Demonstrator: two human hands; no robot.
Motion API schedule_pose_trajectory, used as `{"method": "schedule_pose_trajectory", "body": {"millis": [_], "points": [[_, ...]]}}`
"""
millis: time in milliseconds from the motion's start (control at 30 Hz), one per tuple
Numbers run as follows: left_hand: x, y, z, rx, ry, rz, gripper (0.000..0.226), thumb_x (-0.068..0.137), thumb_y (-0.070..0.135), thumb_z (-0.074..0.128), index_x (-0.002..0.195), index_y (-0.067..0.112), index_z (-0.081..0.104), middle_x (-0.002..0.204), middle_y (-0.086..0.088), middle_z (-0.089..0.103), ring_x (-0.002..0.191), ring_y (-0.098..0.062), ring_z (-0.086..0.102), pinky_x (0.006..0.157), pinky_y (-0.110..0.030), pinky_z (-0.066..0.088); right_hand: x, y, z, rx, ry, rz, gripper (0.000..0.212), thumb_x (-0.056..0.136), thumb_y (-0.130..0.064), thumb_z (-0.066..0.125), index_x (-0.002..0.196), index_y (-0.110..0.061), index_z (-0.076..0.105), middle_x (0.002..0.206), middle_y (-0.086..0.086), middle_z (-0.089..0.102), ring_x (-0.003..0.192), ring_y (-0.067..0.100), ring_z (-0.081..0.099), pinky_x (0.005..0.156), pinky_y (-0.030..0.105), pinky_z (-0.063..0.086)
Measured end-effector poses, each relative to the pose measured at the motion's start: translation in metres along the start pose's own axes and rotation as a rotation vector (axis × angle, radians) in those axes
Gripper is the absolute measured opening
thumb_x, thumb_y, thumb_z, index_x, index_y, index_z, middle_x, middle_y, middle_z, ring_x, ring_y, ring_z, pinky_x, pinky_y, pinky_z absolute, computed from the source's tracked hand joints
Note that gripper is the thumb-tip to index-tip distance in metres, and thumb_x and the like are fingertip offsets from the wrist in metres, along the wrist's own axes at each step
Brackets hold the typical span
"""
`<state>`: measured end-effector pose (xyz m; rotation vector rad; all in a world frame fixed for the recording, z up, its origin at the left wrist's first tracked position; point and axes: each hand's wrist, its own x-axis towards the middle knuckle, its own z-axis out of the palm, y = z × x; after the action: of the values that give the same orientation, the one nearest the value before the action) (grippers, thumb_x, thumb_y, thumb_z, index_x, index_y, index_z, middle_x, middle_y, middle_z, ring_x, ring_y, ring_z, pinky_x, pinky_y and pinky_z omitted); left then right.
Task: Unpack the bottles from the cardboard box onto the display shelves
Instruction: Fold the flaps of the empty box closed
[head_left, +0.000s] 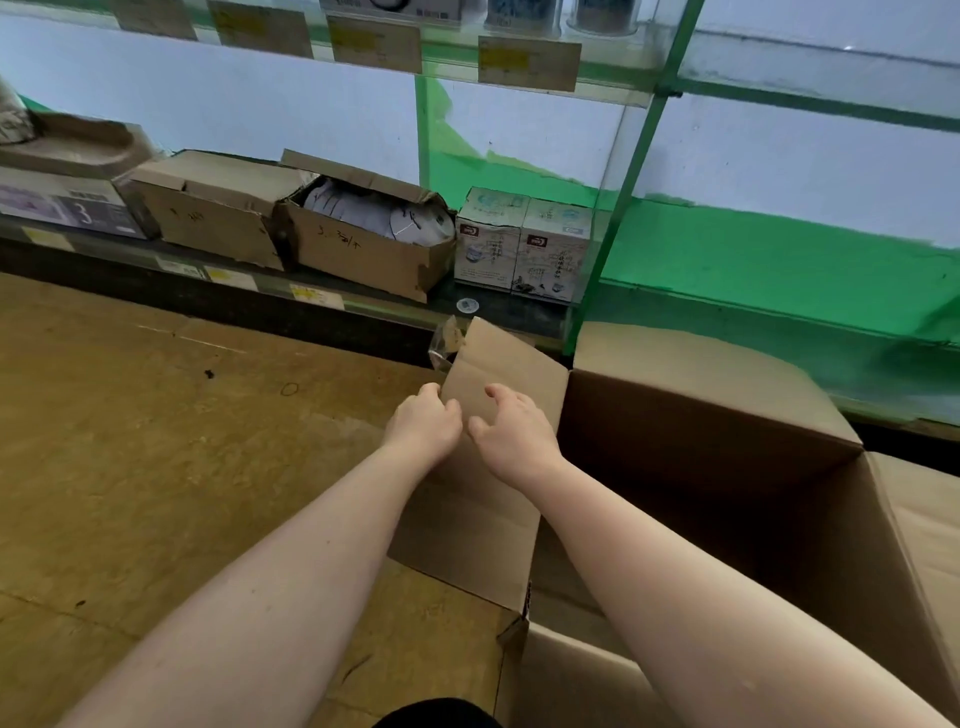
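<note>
Two bare forearms, no sleeves, watch or rings visible, end in a left hand (426, 422) and right hand (511, 434), with dark clothing (436, 714) at the bottom edge.

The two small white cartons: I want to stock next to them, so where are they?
In the head view, the two small white cartons stand side by side on the bottom shelf, right of the open brown box, against the green upright.

Two worn brown cartons (208, 218) (363, 244) sat on the far low ledge beside a pair of small printed boxes (522, 244); a grey box (62, 205) stood far left, green paint (779, 270) banding the wall.
</note>
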<state>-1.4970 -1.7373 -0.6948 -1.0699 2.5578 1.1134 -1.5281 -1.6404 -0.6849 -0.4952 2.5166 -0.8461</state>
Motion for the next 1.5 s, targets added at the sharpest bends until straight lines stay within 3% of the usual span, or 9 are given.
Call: {"method": "schedule_pose_trajectory", "body": {"millis": [133,400,633,800,1000,1233,1367,1500], "points": [[-0.004,0.007,-0.002,-0.035,0.027,0.021,0.046,0.101,0.028,0.035,0.145,0.014,0.032,0.145,-0.011,0.042,0.130,-0.029,0.042,0.102,-0.039,0.038,0.000,0.002,-0.003,0.007,0.015,-0.006,0.052,0.097,-0.024,0.047,0.147,-0.018,0.031,0.151,0.004,0.033,0.140,0.021,0.028,0.115,0.041,0.027],[-0.035,0.055,0.000,-0.036,0.099,0.249,0.039,0.102,0.030,0.031,0.129,0.012,0.053,0.125,-0.007,0.058,0.113,-0.022,0.053,0.085,-0.028,0.040,-0.013,0.016,-0.050,0.153,0.121,-0.005,0.042,0.101,-0.026,0.038,0.141,-0.013,0.042,0.140,0.006,0.049,0.129,0.021,0.044,0.104,0.030,0.035],[-0.063,0.111,0.061,0.112,0.006,0.407,0.034,0.100,0.030,0.034,0.116,0.016,0.060,0.111,-0.006,0.064,0.099,-0.024,0.059,0.084,-0.035,0.050,-0.034,0.076,-0.105,0.300,0.248,0.119,0.040,0.100,-0.025,0.041,0.137,-0.011,0.045,0.135,0.008,0.054,0.125,0.022,0.048,0.096,0.025,0.036],[-0.070,0.119,0.121,0.307,-0.077,0.496,0.032,0.099,0.025,0.040,0.128,0.019,0.051,0.123,-0.006,0.055,0.109,-0.021,0.054,0.092,-0.034,0.049,-0.047,0.134,-0.112,0.300,0.189,0.199,0.045,0.095,-0.016,0.051,0.139,-0.013,0.043,0.135,0.006,0.054,0.126,0.021,0.048,0.098,0.027,0.039],[-0.062,0.110,0.168,0.468,-0.170,0.502,0.048,0.095,0.024,0.050,0.141,0.022,0.037,0.141,-0.007,0.034,0.127,-0.025,0.037,0.103,-0.040,0.042,-0.047,0.178,-0.097,0.135,0.038,0.240,0.052,0.093,-0.012,0.048,0.144,-0.016,0.037,0.143,0.007,0.045,0.132,0.023,0.042,0.105,0.032,0.036],[-0.054,0.098,0.185,0.757,-0.209,0.520,0.051,0.093,0.029,0.053,0.140,0.018,0.038,0.142,-0.007,0.037,0.129,-0.025,0.036,0.102,-0.038,0.039,-0.044,0.196,-0.085,0.010,-0.112,0.196,0.043,0.092,-0.008,0.046,0.135,-0.015,0.050,0.134,0.009,0.055,0.123,0.026,0.050,0.098,0.034,0.042],[-0.059,0.102,0.186,0.858,-0.143,0.486,0.050,0.089,0.028,0.057,0.136,0.019,0.040,0.140,-0.009,0.032,0.131,-0.026,0.031,0.100,-0.035,0.038,-0.046,0.199,-0.085,-0.001,-0.188,0.177,0.045,0.093,-0.011,0.047,0.138,-0.013,0.045,0.137,0.011,0.050,0.125,0.028,0.048,0.100,0.035,0.041],[-0.067,0.128,0.185,0.918,-0.041,0.542,0.055,0.087,0.028,0.059,0.136,0.021,0.034,0.138,-0.007,0.032,0.128,-0.024,0.032,0.101,-0.033,0.037,-0.048,0.210,-0.107,0.028,-0.095,0.184,0.050,0.092,-0.015,0.050,0.141,-0.014,0.043,0.145,0.010,0.041,0.131,0.027,0.042,0.107,0.035,0.037]]}}
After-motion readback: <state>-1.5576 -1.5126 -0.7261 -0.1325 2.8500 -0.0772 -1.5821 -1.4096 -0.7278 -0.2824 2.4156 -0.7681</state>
